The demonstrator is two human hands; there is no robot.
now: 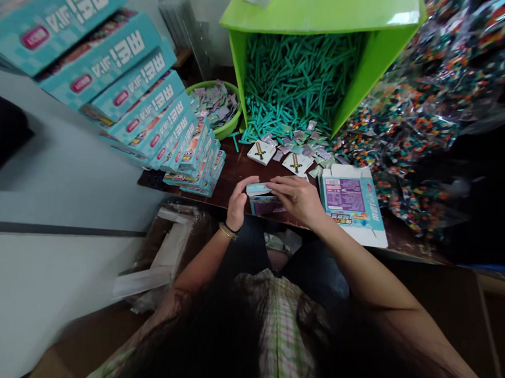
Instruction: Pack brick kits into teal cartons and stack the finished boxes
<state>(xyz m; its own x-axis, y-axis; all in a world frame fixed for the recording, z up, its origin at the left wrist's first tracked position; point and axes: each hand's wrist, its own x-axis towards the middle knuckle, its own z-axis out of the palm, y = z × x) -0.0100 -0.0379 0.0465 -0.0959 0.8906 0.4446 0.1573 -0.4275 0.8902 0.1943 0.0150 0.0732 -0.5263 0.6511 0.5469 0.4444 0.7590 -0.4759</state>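
Observation:
A small teal cardboard box [260,205] stands upright at the table's front edge, its narrow top end facing me. Against its left side rests my left hand [237,202], fingers curved around the corner. My right hand [296,196] presses its fingertips together on the box's top flap and covers the right part of the box. Just beyond my hands lie two small white packs with a pixel sword print, one on the left [262,153] and one on the right [297,163]. Right of my right hand is a flat, unfolded teal carton [349,197].
Tall stacks of teal boxes [134,101] lean at the left. A green bin [350,16] on its side spills teal sticks [300,78]. Small sachets [308,144] lie before it; more fill a green bowl [234,120]. Bags of colourful pieces [420,124] pile up at the right.

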